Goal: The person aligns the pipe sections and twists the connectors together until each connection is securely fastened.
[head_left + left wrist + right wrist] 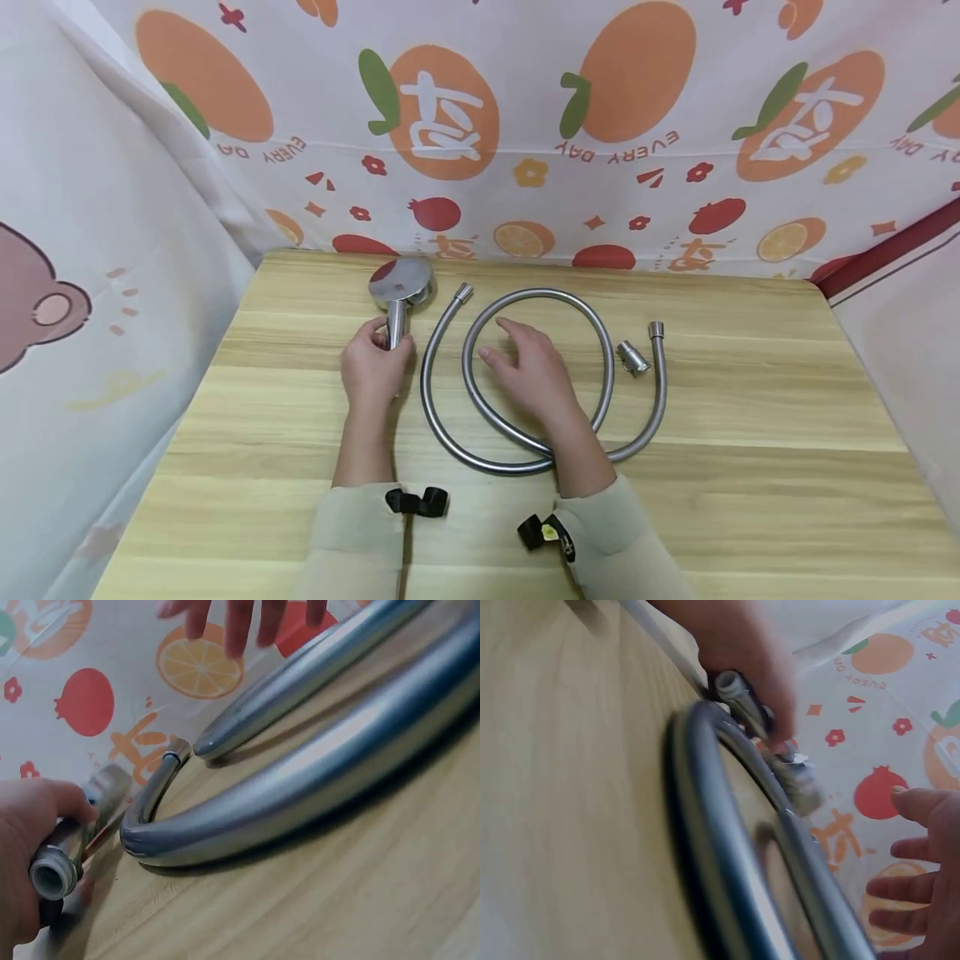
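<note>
At the back left of the table lies a chrome shower head (pixel 402 281), its round face toward the fruit-print cloth. My left hand (pixel 373 363) grips its handle (pixel 397 323) between thumb and fingers. In the left wrist view the threaded handle end (pixel 54 876) pokes out of that grip. A grey metal shower hose (pixel 609 358) lies looped in the middle, its end fittings pointing away from me. Over the loop hovers my right hand (pixel 531 372), fingers spread and holding nothing. To its right, inside the hose's bend, sits a small chrome bracket or connector (pixel 633 358).
The wooden table (pixel 750 500) extends to both sides and toward me. A white cloth with printed fruit (pixel 540 192) hangs along the back edge, and another pale cloth (pixel 112 250) hangs at the left. Small black cameras are strapped to both sleeves.
</note>
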The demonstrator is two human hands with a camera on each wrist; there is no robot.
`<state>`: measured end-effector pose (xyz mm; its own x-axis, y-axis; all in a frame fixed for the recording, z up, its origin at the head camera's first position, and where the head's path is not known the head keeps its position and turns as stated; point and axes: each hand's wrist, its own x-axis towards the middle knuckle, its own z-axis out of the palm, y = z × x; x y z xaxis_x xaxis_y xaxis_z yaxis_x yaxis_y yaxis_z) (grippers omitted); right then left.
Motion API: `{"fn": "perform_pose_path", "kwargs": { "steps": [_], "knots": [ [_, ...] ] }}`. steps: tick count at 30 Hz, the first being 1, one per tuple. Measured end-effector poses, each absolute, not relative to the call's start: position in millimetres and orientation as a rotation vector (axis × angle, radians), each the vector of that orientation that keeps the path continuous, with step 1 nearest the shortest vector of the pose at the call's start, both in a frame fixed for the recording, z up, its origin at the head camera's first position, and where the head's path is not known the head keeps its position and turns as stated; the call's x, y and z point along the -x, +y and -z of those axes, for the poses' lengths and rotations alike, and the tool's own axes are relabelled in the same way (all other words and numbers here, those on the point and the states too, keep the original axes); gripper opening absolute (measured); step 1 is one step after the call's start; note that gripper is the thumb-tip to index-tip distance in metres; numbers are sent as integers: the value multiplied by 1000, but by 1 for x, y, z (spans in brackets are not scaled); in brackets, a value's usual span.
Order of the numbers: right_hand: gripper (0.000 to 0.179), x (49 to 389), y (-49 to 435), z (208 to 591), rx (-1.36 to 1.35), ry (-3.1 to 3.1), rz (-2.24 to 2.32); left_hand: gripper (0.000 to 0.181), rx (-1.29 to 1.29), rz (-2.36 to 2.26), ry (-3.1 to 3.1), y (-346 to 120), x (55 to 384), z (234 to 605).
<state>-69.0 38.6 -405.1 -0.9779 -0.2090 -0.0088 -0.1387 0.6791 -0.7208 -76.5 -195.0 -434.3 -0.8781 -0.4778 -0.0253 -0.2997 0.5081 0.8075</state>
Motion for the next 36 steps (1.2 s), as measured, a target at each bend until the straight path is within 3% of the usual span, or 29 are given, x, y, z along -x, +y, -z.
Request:
{"fn": "perform_pose_path", "kwargs": {
  "steps": [6,11,20,24,30,36],
  "knots": [
    [46,83,13,411,291,2815,1223,41,-702,1808,-2097,-191,81,438],
    [37,105,-14,408,401,2923,963,33,-735,2204,-1680,-192,83,440],
    [43,114,-46,431,471,2998,332,32,-614,2713,-1259,-193,86,439],
    [41,112,-48,434,429,3065,365,34,-571,2815,-1200,-191,87,437],
    [21,105,-41,436,262,3110,623,34,-488,2929,-1155,-188,91,434],
    [35,99,-34,431,240,3046,895,56,-342,2967,-1213,-185,92,436]
  ]
}}
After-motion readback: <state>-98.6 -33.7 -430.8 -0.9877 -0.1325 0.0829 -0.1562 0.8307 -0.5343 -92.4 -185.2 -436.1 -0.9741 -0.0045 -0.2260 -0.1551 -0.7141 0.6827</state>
